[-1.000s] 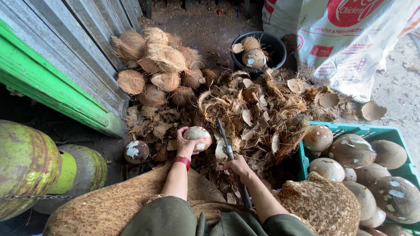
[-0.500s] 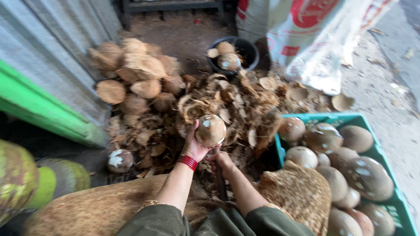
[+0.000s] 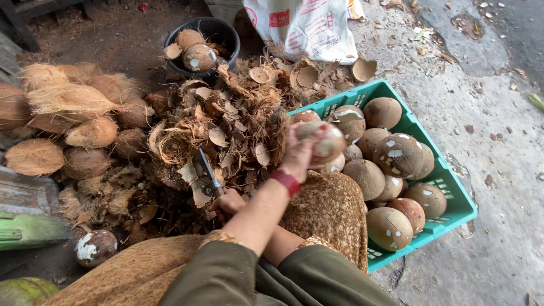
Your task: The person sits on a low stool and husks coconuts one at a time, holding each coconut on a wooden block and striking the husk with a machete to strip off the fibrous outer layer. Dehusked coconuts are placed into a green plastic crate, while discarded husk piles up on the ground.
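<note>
Fingers of the left hand (image 3: 303, 153) are wrapped around a pale, peeled coconut (image 3: 320, 140), held at frame centre beside the green crate (image 3: 453, 207). A knife (image 3: 207, 170) is gripped by the right hand (image 3: 226, 203). Half a second earlier, the coconut was held over the husks (image 3: 226, 130).

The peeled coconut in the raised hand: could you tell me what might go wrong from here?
The left hand holds the peeled coconut over the green crate, which is already heaped; it could roll off or knock others out. The right hand grips a blade pointing up, close to the left forearm, so a slip might cut.
</note>
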Demonstrator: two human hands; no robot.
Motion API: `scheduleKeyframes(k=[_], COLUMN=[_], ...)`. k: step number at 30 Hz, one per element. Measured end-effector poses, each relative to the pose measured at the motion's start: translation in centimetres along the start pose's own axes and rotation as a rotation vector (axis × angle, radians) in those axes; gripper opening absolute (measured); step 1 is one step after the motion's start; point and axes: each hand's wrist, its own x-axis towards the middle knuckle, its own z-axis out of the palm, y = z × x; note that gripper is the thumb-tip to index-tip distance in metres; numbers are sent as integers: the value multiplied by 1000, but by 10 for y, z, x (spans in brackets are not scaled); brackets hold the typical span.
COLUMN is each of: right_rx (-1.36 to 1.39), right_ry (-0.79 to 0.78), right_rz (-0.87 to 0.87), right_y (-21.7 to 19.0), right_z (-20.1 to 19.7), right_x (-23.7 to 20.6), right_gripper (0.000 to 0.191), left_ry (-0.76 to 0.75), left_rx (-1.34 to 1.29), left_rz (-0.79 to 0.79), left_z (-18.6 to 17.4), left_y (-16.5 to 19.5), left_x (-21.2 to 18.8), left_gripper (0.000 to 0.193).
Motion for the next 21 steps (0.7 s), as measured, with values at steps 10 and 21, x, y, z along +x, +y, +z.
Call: scheduleKeyframes(k=[10, 21], right_rx=[57, -44], right_ry=[27, 120], right_rz=[-1, 75], right_y=[12, 33], right_z=[-6, -14], right_x=[22, 39], right_gripper=[14, 15], left_ry=[-105, 555], left_rx=[87, -77], left_rz=[-85, -1], left_z=[-57, -265], left_y=[12, 29], left_x=[-13, -96], left_gripper=[113, 77])
